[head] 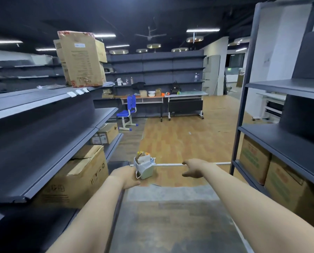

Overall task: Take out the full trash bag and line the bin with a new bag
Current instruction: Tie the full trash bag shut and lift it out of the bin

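Two bare forearms reach forward down an aisle between dark shelving; the left hand point(127, 177) sits beside a small pale bin point(146, 171) on the floor, fingers by its white trash bag point(140, 166), though whether they grip it I cannot tell; the right hand point(193, 168) hangs apart, fingers loosely extended, holding nothing; the bag is stuffed with paper scraps; beyond stand a blue chair point(127, 114) and desks point(163, 99).
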### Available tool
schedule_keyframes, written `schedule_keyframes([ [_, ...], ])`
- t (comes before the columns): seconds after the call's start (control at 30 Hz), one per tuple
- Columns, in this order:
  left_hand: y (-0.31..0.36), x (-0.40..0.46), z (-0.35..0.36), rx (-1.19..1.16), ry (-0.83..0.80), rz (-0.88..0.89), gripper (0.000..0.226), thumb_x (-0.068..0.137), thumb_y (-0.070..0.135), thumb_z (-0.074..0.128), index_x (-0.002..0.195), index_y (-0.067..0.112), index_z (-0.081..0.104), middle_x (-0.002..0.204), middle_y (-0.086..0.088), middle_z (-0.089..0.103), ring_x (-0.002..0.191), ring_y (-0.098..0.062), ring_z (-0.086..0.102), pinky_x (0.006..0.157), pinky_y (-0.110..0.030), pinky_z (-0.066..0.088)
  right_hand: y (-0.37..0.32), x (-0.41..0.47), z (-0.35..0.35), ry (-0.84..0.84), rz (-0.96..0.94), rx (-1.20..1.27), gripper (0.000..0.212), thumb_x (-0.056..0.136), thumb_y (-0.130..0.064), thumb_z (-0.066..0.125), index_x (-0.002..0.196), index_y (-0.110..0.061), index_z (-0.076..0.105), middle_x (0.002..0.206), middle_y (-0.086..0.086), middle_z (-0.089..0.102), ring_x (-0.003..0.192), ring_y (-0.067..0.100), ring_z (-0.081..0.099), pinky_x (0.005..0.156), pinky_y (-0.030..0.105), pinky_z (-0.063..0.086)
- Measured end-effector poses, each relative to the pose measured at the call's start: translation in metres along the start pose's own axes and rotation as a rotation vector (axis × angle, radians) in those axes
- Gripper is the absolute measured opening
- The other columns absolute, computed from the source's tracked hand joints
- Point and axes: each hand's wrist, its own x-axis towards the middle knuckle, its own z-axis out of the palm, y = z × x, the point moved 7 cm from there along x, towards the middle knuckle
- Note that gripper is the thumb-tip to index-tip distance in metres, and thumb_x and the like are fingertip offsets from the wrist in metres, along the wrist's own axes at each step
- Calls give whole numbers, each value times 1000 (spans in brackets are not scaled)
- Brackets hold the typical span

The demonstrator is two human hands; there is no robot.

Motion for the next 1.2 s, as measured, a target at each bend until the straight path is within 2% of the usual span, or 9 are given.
schedule_keyframes([
  [0.1,-2,49,-3,-2,-15,4,54,92,41,51,138,18,38,140,-3,46,127,-23,46,99,-35,43,15,46,-2,-28,8,-8,63,91,-40,53,145,-17,31,143,7,44,127,25,47,101,33,42],
  [0.27,4,139,0,-6,-50,-25,51,88,47,53,127,14,47,129,-7,53,117,-24,52,91,-35,46,58,127,-19,-46,24,-25,63,91,-40,54,144,-16,31,144,7,44,129,26,45,104,36,40],
  [0.5,29,260,-20,-63,21,-77,54,90,46,52,131,12,43,130,-9,51,118,-27,51,91,-34,43,104,245,-66,-10,-50,-62,66,90,-37,56,146,-14,29,148,7,39,133,24,42,108,32,37],
  [0.63,39,304,-28,-68,19,-103,52,89,46,53,128,13,44,127,-9,52,115,-28,52,89,-35,43,120,294,-89,-11,-88,-83,66,92,-37,55,146,-12,28,151,9,34,136,25,37,108,32,34],
  [0.9,31,372,-29,-33,-14,-168,59,90,45,52,139,16,37,137,-6,47,123,-24,49,97,-36,43,136,370,-93,-42,-145,-85,65,91,-38,55,146,-14,29,148,10,38,134,25,41,108,32,36],
  [1.2,18,490,-31,-25,-60,-156,50,91,43,51,130,14,43,131,-8,49,119,-26,50,94,-37,44,154,482,-104,-72,-138,-76,65,92,-39,54,146,-14,28,150,9,36,136,26,38,109,35,35],
])
